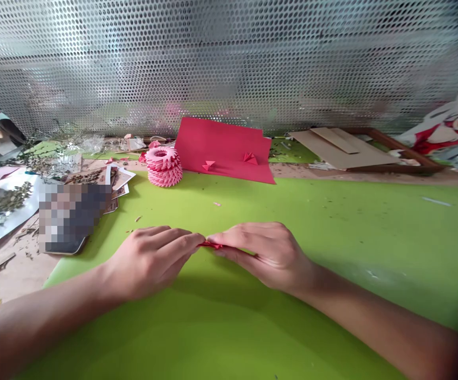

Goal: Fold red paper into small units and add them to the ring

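Observation:
A small piece of folded red paper (212, 245) is pinched between my two hands, just above the green sheet (232, 327). My left hand (153, 258) grips its left end, the fingers closed and largely covering it. At the other end, my right hand (266, 253) holds the paper between thumb and fingertips. Beyond them stands a pink ring-shaped stack of folded paper (165, 171). Beside that stack lies a red paper sheet (221, 145), bent up at the back, with a small folded red piece (208, 165) and another folded red piece (249, 158) on it.
A phone (74, 219), partly blurred out, and some photo cards (118, 179) lie at the left. Dried plant bits (13, 200) rest on a white sheet. Flat boards (340, 148) and a brown frame (422, 168) lie back right, before a perforated metal panel (229, 58).

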Tool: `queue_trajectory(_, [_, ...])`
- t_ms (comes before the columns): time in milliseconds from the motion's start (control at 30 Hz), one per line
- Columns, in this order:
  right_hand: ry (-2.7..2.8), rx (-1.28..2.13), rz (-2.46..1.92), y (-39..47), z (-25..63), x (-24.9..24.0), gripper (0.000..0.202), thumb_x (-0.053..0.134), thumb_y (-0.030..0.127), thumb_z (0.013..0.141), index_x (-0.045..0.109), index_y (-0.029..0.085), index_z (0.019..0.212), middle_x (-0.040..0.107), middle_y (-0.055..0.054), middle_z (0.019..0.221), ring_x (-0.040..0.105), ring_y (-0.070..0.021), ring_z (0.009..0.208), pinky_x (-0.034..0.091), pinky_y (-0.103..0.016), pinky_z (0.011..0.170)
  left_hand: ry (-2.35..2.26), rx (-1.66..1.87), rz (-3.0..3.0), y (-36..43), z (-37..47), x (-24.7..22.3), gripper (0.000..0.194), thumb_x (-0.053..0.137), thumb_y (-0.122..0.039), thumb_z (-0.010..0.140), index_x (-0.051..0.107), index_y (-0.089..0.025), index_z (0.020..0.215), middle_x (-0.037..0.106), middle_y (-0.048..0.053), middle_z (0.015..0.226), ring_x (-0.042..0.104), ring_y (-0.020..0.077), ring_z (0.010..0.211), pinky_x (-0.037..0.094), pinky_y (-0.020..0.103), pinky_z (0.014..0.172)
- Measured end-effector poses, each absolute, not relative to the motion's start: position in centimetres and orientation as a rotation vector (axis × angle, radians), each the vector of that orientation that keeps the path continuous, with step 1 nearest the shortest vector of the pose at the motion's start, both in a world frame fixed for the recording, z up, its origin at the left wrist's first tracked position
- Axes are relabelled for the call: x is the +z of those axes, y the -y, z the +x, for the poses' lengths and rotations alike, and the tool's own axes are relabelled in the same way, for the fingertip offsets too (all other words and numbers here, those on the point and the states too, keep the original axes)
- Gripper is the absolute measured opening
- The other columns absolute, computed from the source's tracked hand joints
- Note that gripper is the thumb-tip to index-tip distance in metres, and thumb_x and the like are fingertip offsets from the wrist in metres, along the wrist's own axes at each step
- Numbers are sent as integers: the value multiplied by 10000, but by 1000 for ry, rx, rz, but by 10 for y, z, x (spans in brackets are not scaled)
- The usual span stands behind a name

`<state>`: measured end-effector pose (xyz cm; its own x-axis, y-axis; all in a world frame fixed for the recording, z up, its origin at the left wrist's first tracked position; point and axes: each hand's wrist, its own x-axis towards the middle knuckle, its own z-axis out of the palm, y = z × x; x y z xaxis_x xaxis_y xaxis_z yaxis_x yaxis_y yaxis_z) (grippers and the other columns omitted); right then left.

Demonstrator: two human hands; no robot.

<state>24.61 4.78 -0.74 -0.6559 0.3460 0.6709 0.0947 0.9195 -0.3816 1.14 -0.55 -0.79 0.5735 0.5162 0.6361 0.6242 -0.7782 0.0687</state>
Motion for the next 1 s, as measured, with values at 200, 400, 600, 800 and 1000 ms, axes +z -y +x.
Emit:
queue_trajectory(200, [2259,365,-322,-47,246,-8,208,653,102,897,689,186,1083,779,-45,919,727,-124,748,559,-204,681,972,-984,-2617,7,12,-9,178,574,-135,943,628,-134,1112,772,47,901,732,135,721,598,215,673])
queue_trajectory(400, [2250,364,-404,-45,246,-10,172,653,159,908,701,207,1066,779,-17,889,725,-105,711,561,-175,670,986,-1016,-2581,9,13,-9,188,579,-149,938,637,-132,1116,777,45,886,741,128,702,609,194,671])
queue_trajectory(600, [2235,381,-402,-45,246,-10,169,656,156,904,699,207,1060,780,-21,876,725,-112,697,554,-177,653,971,-1007,-2600,8,12,-11,189,576,-142,937,627,-134,1119,777,49,910,742,132,723,610,201,685])
queue_trajectory(800, [2244,373,-323,-46,245,-10,193,669,98,885,680,184,1058,777,-26,920,722,-107,733,552,-192,680,976,-1005,-2615,8,12,-12,190,582,-137,937,618,-129,1124,775,47,912,736,138,720,601,217,668])
queue_trajectory(1000, [2245,407,-281,-47,245,-10,212,663,63,876,685,173,1056,774,-49,936,726,-124,783,567,-213,719,948,-968,-2652,6,9,-13,260,545,-78,920,606,-142,1165,768,48,941,727,142,751,587,233,681])
